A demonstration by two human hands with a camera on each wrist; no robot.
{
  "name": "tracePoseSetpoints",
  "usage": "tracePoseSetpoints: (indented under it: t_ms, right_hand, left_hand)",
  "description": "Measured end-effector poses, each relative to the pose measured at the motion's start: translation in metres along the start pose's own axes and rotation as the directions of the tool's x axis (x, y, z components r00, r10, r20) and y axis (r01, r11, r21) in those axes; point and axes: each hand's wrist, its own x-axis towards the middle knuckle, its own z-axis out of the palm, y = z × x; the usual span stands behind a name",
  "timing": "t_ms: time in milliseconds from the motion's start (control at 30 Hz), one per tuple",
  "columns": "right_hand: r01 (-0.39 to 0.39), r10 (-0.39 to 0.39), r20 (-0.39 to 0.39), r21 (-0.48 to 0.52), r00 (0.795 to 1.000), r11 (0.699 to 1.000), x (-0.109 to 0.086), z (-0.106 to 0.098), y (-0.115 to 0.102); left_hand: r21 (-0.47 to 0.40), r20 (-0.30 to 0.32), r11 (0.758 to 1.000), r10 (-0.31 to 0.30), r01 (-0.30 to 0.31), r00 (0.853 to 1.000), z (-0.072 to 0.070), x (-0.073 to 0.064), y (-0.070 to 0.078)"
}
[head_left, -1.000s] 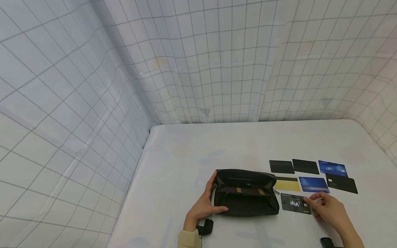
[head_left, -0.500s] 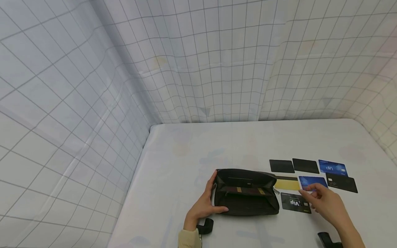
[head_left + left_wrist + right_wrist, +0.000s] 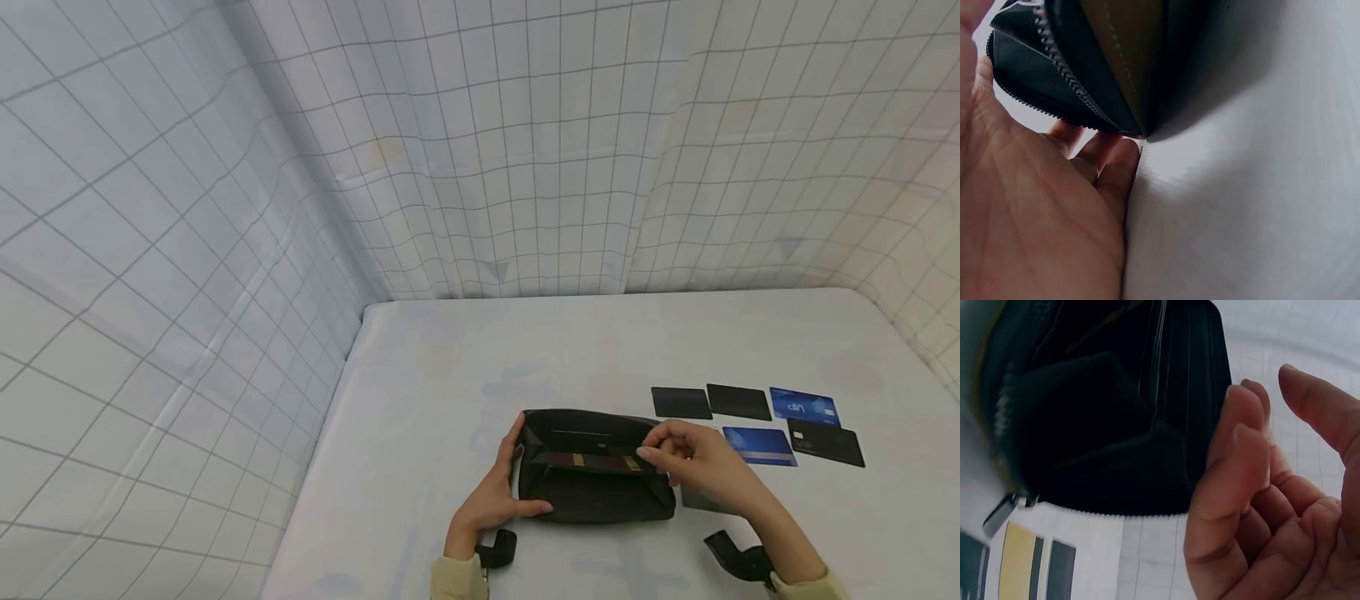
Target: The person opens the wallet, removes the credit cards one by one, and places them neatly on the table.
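Observation:
A black zip wallet (image 3: 596, 500) lies spread wide on the white table, its inner pockets showing. My left hand (image 3: 491, 500) grips its left end, thumb on the front edge and fingers round the outer side. Over the wallet's right end is my right hand (image 3: 701, 462), with bent fingers right at the edge. In the right wrist view its thumb (image 3: 1319, 403) stands apart from the fingers and nothing shows between them. A dark card (image 3: 702, 502) lies partly hidden under the right hand. The yellow card (image 3: 1016, 562) shows beside the zip pull (image 3: 1000, 514).
Right of the wallet lie two black cards at the back, including one black card (image 3: 738, 402), a blue card (image 3: 804, 407), another blue card (image 3: 759, 446) and a black VIP card (image 3: 825, 442). White grid-patterned curtains (image 3: 495, 167) surround the table (image 3: 420, 375).
My right hand has moved left from beside the dark Vip card, past the yellow card, to the wallet's right end. My left hand and the wallet have stayed put.

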Motion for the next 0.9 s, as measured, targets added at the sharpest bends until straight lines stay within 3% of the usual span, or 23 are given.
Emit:
tracePoseSetpoints:
  t_ms: [133,267,567,633,900]
  right_hand:
    - [0.019,-0.021,0.076,0.028,0.997,0.999,0.011,0.011,-0.007]
    - [0.009,-0.008,0.094,-0.015,0.995,1.0,0.018,0.018,-0.015]
    - [0.023,-0.007,0.162,-0.098,0.987,0.995,0.031,0.029,-0.03]
    - [0.035,-0.019,0.163,-0.097,0.986,0.995,0.034,0.032,-0.032]
    - [0.047,-0.034,0.111,-0.116,0.993,0.992,0.045,0.042,-0.028]
  left_hand:
    - [0.004,-0.002,1.0,-0.011,0.011,1.0,0.001,-0.001,0.0]
    - [0.014,-0.008,0.999,-0.032,0.032,0.999,0.002,-0.002,0.003]
    - [-0.002,0.004,0.999,-0.034,0.034,0.999,-0.003,-0.003,0.036]
    - [-0.001,0.004,1.0,-0.02,0.02,1.0,-0.003,-0.003,0.035]
    - [0.009,-0.006,1.0,-0.016,0.016,1.0,0.001,0.001,0.002]
